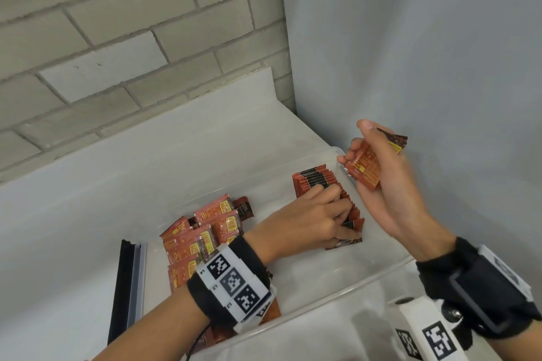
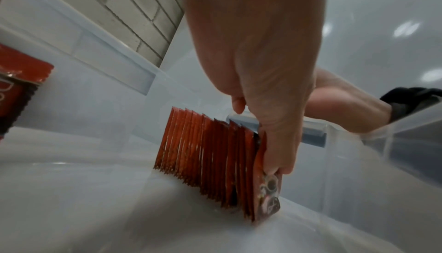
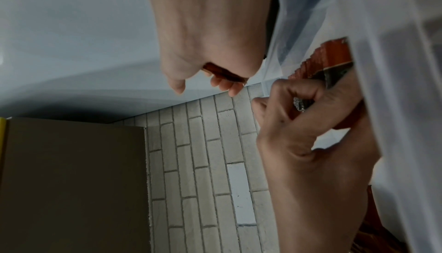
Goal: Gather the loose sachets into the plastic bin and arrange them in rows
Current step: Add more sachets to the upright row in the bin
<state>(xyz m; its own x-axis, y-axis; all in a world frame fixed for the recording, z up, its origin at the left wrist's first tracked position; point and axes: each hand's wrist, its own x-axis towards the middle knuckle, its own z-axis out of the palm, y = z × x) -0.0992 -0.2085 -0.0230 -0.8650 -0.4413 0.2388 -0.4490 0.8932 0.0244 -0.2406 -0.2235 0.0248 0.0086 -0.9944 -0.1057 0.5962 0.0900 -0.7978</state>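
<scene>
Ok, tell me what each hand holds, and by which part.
Right hand: a few loose sachets, gripped around their middle. Left hand: pinches the top edge of the nearest sachet in the row in the bin.

One bin (image 1: pixel 378 275), two hands (image 1: pixel 296 226), many sachets (image 1: pixel 202 231).

Red-orange sachets (image 1: pixel 319 184) with yellow print, clear plastic bin (image 1: pixel 337 287), pale grey brick wall (image 1: pixel 132 23)

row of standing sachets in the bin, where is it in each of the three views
Head: the row of standing sachets sits right of centre, under the left hand.
Left wrist: the row stands centre, low, on the bin floor.
Right wrist: a red strip of it shows upper right, through the plastic bin wall.
Shared landmark: the brick wall.
</scene>
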